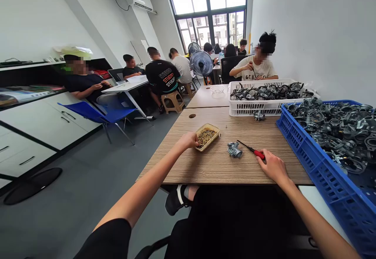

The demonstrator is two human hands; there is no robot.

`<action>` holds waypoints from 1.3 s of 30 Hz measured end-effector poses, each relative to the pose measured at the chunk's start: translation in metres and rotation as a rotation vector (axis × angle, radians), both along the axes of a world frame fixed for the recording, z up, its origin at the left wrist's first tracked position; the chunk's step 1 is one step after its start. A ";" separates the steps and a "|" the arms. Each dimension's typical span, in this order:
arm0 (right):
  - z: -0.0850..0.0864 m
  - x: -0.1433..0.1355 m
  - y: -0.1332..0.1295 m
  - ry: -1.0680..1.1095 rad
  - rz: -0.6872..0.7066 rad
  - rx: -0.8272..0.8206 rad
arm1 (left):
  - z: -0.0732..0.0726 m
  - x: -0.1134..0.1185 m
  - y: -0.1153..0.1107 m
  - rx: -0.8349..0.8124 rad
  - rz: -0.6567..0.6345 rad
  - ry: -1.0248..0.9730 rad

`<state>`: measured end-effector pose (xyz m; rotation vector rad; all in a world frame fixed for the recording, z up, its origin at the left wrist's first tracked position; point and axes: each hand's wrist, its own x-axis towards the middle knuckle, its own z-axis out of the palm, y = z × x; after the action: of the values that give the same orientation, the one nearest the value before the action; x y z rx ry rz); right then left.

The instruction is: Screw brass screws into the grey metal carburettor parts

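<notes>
My left hand (189, 140) reaches over the near left edge of a small cream tray (216, 135) full of small brass pieces (207, 133). Its fingers are closed at the pieces, and what they pinch is hidden. On the right, my right hand (274, 166) lies on the table with its fingers around the end of a red-handled screwdriver (259, 154). The screwdriver's dark shaft points away to the left. Beside its tip, between my hands, a grey metal carburetor (234, 150) sits on the wood-grain table (188, 169).
A blue crate (315, 155) heaped with carburetors stands at my right. Behind it is a white basket (249, 108) of more carburetors, with one carburetor (259, 115) lying in front. A person (255, 67) works across the table. A blue chair (100, 112) stands on the left.
</notes>
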<state>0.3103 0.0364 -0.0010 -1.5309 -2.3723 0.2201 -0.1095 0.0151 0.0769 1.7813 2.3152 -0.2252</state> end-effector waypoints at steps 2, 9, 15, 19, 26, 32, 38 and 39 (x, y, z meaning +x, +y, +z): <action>0.000 0.000 0.000 -0.006 -0.005 -0.004 | 0.000 -0.002 -0.001 0.008 -0.009 -0.008; 0.002 0.000 -0.001 -0.016 -0.010 -0.013 | 0.001 -0.004 -0.003 0.032 -0.052 -0.027; 0.001 0.000 0.000 -0.003 -0.007 -0.005 | 0.004 -0.001 -0.006 0.045 -0.071 -0.024; 0.003 -0.001 -0.002 -0.004 -0.011 -0.002 | 0.014 0.001 -0.008 0.098 -0.068 -0.006; 0.006 -0.002 -0.004 -0.014 -0.020 -0.007 | 0.022 0.053 -0.015 0.471 -0.276 -0.235; 0.007 -0.003 -0.005 -0.010 -0.010 -0.008 | -0.007 0.114 -0.024 0.603 -0.440 -0.552; 0.008 -0.004 -0.005 -0.010 -0.012 -0.004 | -0.032 0.134 -0.021 0.646 -0.451 -0.643; 0.008 -0.004 -0.005 -0.008 -0.010 -0.003 | -0.034 0.134 -0.021 0.656 -0.445 -0.648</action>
<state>0.3061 0.0313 0.0068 -1.5479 -2.3704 0.2162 0.0245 -0.0057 0.0430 2.1836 1.5912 1.0027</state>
